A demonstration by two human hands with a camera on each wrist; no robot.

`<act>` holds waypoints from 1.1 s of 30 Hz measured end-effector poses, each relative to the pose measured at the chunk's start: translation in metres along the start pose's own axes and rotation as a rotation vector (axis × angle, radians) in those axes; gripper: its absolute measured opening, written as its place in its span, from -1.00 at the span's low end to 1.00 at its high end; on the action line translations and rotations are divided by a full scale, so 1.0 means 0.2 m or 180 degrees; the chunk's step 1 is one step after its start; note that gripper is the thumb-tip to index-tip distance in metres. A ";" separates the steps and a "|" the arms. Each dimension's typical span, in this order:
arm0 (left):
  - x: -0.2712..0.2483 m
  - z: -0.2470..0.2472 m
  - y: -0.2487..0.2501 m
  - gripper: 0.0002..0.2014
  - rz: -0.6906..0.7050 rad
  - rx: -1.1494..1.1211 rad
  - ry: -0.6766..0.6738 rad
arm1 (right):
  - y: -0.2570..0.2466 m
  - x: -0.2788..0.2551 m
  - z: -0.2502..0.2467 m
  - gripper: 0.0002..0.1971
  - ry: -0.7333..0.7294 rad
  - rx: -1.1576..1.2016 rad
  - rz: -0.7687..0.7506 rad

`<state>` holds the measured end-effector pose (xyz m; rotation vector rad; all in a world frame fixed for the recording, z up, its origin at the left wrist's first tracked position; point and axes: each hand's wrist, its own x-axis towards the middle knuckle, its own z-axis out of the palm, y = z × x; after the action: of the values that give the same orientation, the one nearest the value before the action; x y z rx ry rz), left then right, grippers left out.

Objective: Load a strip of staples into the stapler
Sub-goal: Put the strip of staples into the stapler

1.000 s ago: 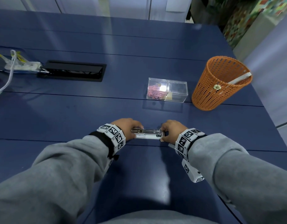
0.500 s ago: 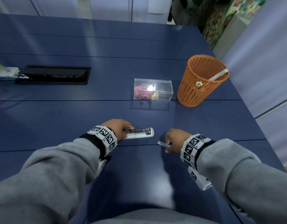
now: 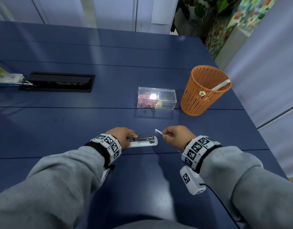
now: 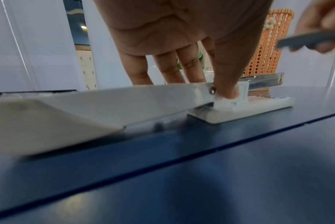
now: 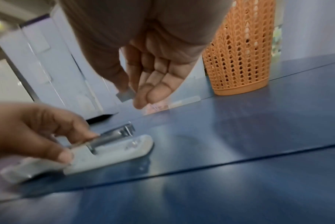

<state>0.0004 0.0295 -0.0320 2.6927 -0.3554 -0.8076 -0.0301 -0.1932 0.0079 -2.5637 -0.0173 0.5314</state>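
My left hand [image 3: 121, 136] gripped the opened white stapler [image 3: 143, 141], my right hand [image 3: 176, 135] pinched the staple strip [image 3: 159, 131] just beside it, orange basket [image 3: 203, 91] beyond.

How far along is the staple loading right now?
Done: the stapler lies opened flat, its metal staple channel exposed, steadied by the left hand. In hand: the right hand pinches the staple strip above the table. Left: seat the strip, close the stapler.
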 end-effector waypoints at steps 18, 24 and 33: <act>0.01 -0.01 -0.01 -0.57 0.0058 0.0104 -0.0131 | -0.11 0.18 0.10 -0.66 -0.0575 -0.0277 -0.0253; 0.01 0.00 -0.02 -0.57 0.0076 0.0120 -0.0136 | -0.11 0.19 0.10 -0.68 -0.0725 -0.1159 -0.0494; 0.02 -0.01 -0.01 -0.58 0.0102 0.0198 -0.0164 | -0.13 0.20 0.10 -0.70 -0.0600 -0.1525 -0.0882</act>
<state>0.0047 0.0311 -0.0341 2.7201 -0.4416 -0.8717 0.0014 -0.1565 -0.0089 -2.8852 -0.6258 0.7269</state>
